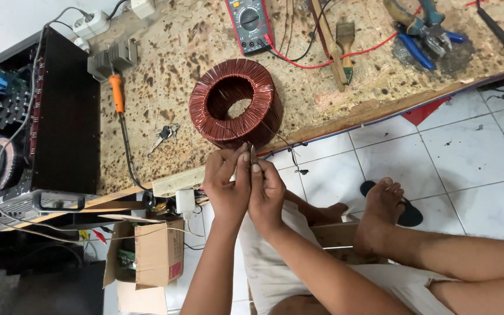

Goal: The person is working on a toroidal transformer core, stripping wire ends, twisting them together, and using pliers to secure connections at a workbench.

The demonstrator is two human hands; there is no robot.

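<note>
Head view, from the left: a black metal case with wiring showing at its open side sits on the stained wooden table. Beside it lies a soldering iron with an orange handle, and a small bunch of keys rests nearer the table edge. A cardboard box hangs open below the table.

In the middle stands a large ring-shaped coil wound in reddish copper wire, close to the front edge. Just below it the left hand and the right hand meet, touching each other. The fingers of both are pinched together on a thin wire end that leads up to the coil.

Behind the coil lies a multimeter with red and black leads. Further right are a paintbrush and pliers with blue handles. A bare foot rests on the white tiled floor.
</note>
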